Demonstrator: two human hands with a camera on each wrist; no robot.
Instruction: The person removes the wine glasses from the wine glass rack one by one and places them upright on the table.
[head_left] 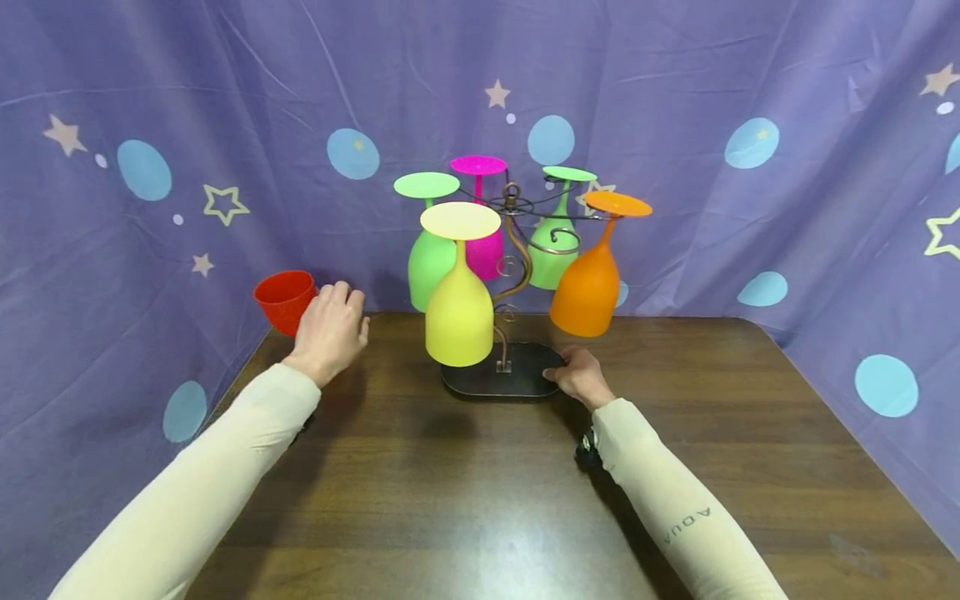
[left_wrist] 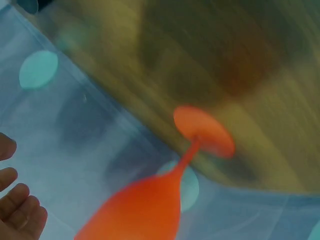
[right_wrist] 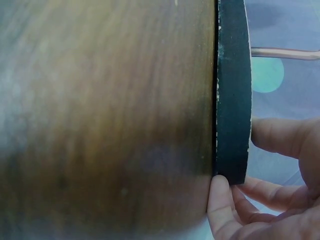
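Observation:
Beside my left hand (head_left: 332,329) is a red goblet (head_left: 286,300), bowl upward, at the table's far left edge. The left wrist view shows its stem and foot (left_wrist: 204,131) over the wood, with the loosely bent fingers (left_wrist: 22,207) apart from it. My right hand (head_left: 583,377) grips the right end of the black base (head_left: 495,385) of a wine glass rack (head_left: 517,250). In the right wrist view the thumb (right_wrist: 277,136) lies on the base's top and the other fingers are at its end and lower edge.
Upside down from the rack hang a yellow goblet (head_left: 460,321), an orange goblet (head_left: 588,287), a magenta goblet (head_left: 483,254) and two green ones. A brown wooden table (head_left: 420,508) lies below. Behind it hangs a purple curtain (head_left: 645,75) with stars and spots.

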